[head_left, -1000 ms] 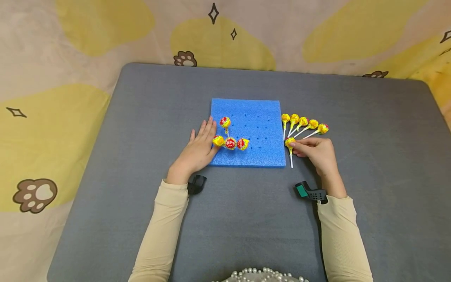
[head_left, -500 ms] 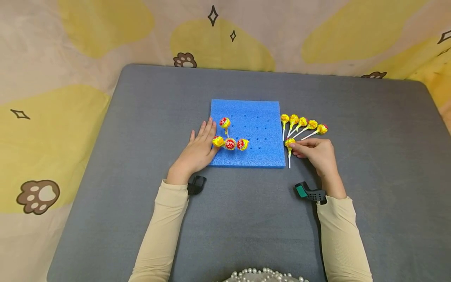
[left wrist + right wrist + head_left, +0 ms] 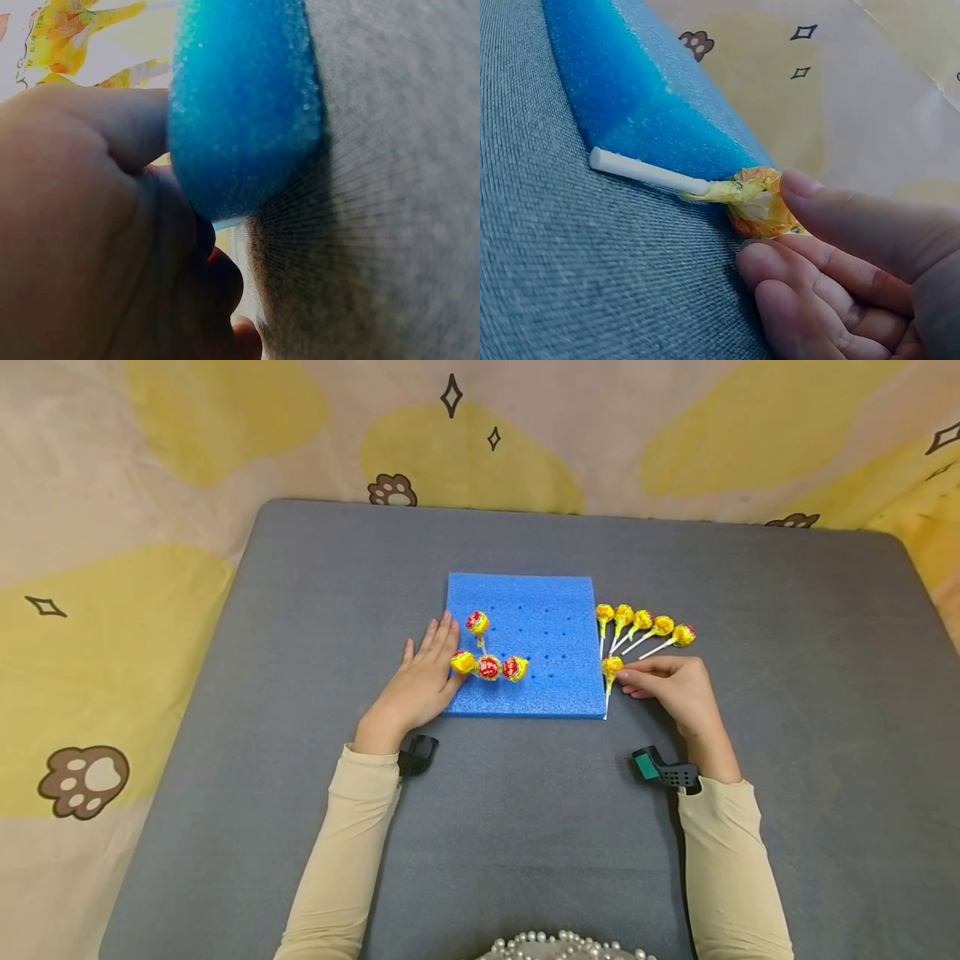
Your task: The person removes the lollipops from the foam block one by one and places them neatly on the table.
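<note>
Fingertip-only pinch by right hand (image 3: 675, 687) could lose 1 round yellow-wrapped lollipop (image 3: 611, 669); left hand (image 3: 417, 682) straight-fingered at blue foam slab (image 3: 561, 697) left edge.

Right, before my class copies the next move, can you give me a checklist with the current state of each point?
1. Blue foam block steadied: ok; the left hand rests at its left edge.
2. Lollipop in hand: ok; the right hand pinches the held lollipop by its wrapped head.
3. Stick lined up over a hole: not ok; it is beside the block's right side.
4. Open holes available: ok; several show.
5. Four lollipops at the block's left firmly seated: cannot tell; their lower ends are hidden.
6. Spares nearby: ok; five lollipops lie fanned right of the block.
</note>
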{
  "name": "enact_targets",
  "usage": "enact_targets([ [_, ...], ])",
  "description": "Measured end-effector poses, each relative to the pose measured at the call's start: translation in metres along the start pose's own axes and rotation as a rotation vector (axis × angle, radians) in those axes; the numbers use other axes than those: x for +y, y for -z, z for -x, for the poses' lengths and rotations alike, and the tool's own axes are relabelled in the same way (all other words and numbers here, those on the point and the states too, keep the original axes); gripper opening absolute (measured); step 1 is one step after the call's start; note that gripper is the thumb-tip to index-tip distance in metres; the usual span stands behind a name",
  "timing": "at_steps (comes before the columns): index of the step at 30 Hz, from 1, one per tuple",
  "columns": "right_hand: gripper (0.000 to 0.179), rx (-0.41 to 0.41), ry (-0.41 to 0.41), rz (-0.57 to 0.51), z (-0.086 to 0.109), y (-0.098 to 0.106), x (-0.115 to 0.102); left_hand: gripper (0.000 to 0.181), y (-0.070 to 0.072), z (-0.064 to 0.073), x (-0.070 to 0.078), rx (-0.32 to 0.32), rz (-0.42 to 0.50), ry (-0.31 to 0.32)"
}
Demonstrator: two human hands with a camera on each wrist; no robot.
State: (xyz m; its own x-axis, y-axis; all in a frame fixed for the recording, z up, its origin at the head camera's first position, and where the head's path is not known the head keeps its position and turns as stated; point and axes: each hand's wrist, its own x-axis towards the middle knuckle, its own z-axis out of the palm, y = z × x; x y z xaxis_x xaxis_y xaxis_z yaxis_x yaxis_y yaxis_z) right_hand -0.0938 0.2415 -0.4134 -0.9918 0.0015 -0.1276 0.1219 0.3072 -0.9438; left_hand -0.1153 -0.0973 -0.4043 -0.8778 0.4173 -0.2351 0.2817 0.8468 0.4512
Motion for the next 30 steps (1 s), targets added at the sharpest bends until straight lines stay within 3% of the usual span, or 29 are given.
enact_targets([
  [13,0.034,0.014,-0.036,0.003,-0.0022,0.0025,0.0041,0.069,0.0000,-0.0021,-0.0023,-0.002,0.008,-0.010],
  [30,0.031,0.033,-0.002,-0.058,-0.0004,0.0044,0.0023,0.069,-0.0002,-0.0016,-0.0025,0.006,0.014,-0.013],
])
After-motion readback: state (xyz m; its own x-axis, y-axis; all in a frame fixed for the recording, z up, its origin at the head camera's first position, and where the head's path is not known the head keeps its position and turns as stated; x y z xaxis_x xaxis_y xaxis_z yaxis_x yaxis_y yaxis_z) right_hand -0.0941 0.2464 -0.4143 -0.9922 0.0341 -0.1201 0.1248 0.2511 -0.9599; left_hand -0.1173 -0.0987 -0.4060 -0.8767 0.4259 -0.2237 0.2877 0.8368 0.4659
